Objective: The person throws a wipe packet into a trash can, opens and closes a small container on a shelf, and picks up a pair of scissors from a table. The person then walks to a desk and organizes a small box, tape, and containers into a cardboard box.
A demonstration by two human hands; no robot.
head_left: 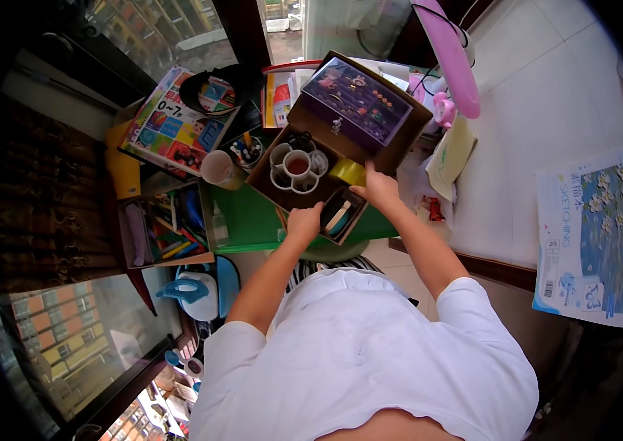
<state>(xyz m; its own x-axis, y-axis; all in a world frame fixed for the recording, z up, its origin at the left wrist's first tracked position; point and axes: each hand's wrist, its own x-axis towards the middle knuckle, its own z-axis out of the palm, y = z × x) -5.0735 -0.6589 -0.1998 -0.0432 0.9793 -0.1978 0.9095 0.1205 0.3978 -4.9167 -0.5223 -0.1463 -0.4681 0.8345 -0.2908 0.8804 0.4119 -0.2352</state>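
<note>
An open brown cardboard box point(263, 176) sits at an angle on the green desk top. My left hand point(304, 225) is closed on the box's near left edge, thumb towards the inside. On the near right edge my right hand point(380, 189) is closed too, its index finger stretched along the rim. Between the hands lies a dark object with a pale strip point(338, 218), a blue-green round part under it; its kind is unclear. Beside my right fingertips is a yellow tape roll point(348, 172). A white flower-shaped container point(296, 167) stands further left inside the box.
Behind rests a purple decorated case point(356, 101). Leftward are a cup point(221, 170), a pen holder point(246, 150), a colourful book point(173, 121) and a box of markers point(208, 220). A pink lamp point(460, 73) and a sketch pad point(596, 235) are on the right.
</note>
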